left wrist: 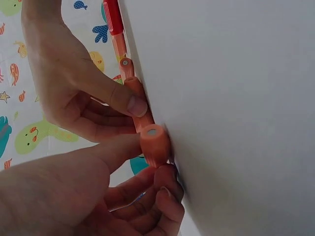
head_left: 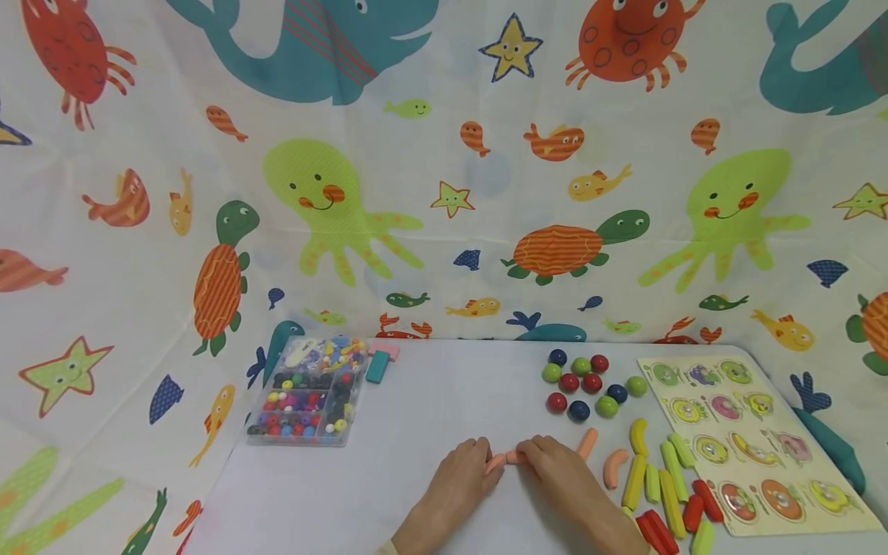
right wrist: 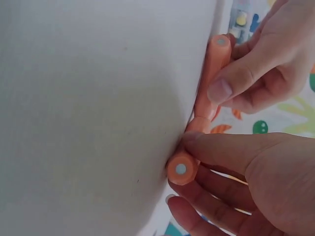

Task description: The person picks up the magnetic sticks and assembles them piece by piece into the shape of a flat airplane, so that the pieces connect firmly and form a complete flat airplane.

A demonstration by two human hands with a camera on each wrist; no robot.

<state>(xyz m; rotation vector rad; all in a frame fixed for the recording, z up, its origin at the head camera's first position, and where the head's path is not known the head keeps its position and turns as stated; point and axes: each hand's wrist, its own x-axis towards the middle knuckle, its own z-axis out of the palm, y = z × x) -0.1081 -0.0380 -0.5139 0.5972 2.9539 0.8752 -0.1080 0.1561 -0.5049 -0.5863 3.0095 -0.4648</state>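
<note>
My left hand (head_left: pixel 454 479) pinches an orange magnetic stick (left wrist: pixel 155 146) between thumb and fingers, low over the white table. Opposite it, my right hand (head_left: pixel 565 479) pinches a second orange magnetic stick (head_left: pixel 515 457). The two sticks meet end to end between the hands in the right wrist view. A round silvery magnet shows in the outer end of each. To the right of my right hand lie a straight orange stick (head_left: pixel 588 443) and a curved orange piece (head_left: pixel 614 468).
Yellow (head_left: pixel 634 482), lime and red sticks (head_left: pixel 657 532) lie at the right, beside a wooden picture puzzle board (head_left: pixel 659 368). Several red, green and blue balls (head_left: pixel 579 411) stand behind them. At the back left is a divided bead box (head_left: pixel 305 441), next to a teal block (head_left: pixel 378 367) and a pink block.
</note>
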